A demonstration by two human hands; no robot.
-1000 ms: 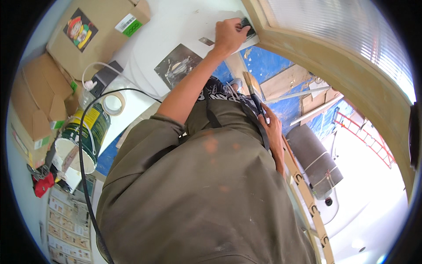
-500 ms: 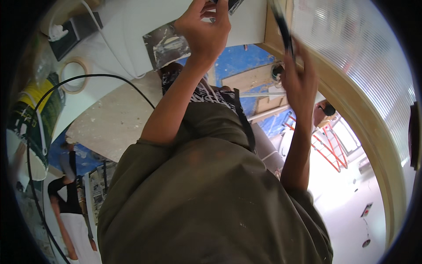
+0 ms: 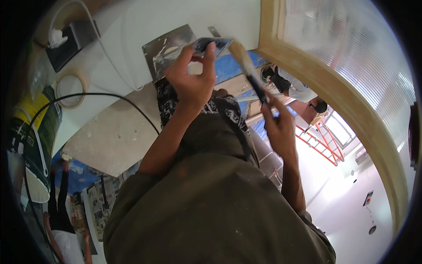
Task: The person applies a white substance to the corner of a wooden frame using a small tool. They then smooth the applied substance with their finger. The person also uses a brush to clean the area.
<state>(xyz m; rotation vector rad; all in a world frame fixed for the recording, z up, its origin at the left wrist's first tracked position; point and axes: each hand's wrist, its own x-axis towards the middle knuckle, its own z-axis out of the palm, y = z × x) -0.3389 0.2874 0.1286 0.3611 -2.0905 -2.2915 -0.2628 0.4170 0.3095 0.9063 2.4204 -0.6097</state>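
Note:
My left hand [image 3: 193,83] is raised in front of me, pinching a dark, flat piece [image 3: 203,44] with pale smears between thumb and fingers. In my right hand [image 3: 280,130] is a putty knife [image 3: 256,86] with a dark handle and a long pale blade, blurred by motion. The blade slants up and left, its upper end meeting or overlapping the right edge of the flat piece; whether they touch I cannot tell. Behind my left hand, a grey metal sheet [image 3: 176,38] smeared with white lies on the white surface [image 3: 121,48].
Left of me are a tape roll [image 3: 70,91], a black box [image 3: 72,46] with a white cord, a yellow-green bucket [image 3: 37,119] and a black cable [image 3: 88,94]. A wooden frame [image 3: 338,83] with ribbed panel curves right. One person [image 3: 299,88] is near an orange ladder [image 3: 323,141]; another [image 3: 63,233] stands lower left.
My right hand has come down and left, bringing the putty knife's blade to the flat piece. My left hand has moved down and slightly left. More of the person near the ladder shows.

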